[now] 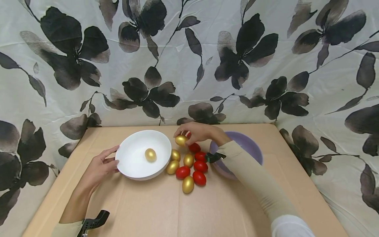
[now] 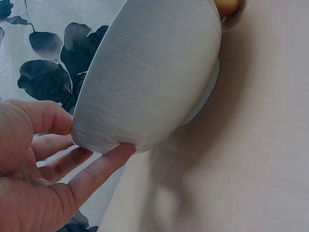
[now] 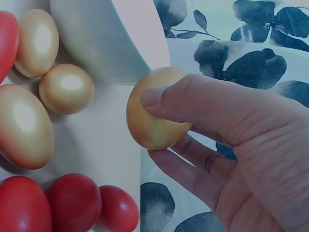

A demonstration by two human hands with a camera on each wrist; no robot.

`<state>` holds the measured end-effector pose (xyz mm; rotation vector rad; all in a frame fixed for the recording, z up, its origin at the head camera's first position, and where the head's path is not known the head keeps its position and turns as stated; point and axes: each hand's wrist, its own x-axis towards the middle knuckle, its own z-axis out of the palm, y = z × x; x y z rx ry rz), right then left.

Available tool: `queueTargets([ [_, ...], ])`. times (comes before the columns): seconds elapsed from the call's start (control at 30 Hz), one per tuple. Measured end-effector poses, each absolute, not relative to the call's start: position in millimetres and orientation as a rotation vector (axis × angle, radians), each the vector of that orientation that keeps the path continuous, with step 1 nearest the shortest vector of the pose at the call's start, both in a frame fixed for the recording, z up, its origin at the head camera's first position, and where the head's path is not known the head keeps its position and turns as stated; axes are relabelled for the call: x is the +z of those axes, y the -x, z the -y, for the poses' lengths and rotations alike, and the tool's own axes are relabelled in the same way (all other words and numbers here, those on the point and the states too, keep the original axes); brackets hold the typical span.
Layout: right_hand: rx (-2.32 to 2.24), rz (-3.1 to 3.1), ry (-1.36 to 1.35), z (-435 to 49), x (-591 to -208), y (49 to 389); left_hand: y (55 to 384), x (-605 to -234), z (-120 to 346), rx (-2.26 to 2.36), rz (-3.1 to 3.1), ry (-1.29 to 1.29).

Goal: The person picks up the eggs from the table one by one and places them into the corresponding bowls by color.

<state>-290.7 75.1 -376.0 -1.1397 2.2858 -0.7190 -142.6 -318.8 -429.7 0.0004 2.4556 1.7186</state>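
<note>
My left hand (image 1: 102,166) holds the left rim of a white bowl (image 1: 130,154), its thumb and fingers at the edge and outer wall in the left wrist view. Inside the bowl lies one gold egg (image 1: 150,155). Just beyond its right rim, my right hand (image 1: 201,132) pinches another gold egg (image 3: 157,108) between thumb and fingertips, raised off the table. Beneath and in front of that hand, several gold eggs (image 1: 188,185) and red eggs (image 1: 199,178) lie in a loose group on the table. Part of the red ones is hidden by the right hand.
A purple bowl (image 1: 257,149) stands right of the eggs, partly covered by my right forearm. The wooden table (image 1: 142,210) ends at the back against a floral cloth (image 1: 183,65). Each wrist bears a black strap mount.
</note>
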Motion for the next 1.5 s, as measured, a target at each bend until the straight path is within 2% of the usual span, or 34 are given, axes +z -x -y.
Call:
queueTargets([
  [1.5,-0.795,-2.234,1.226,-61.5,-351.7,268.5,139.4,-429.3,316.9,1.735,-2.437,-0.001],
])
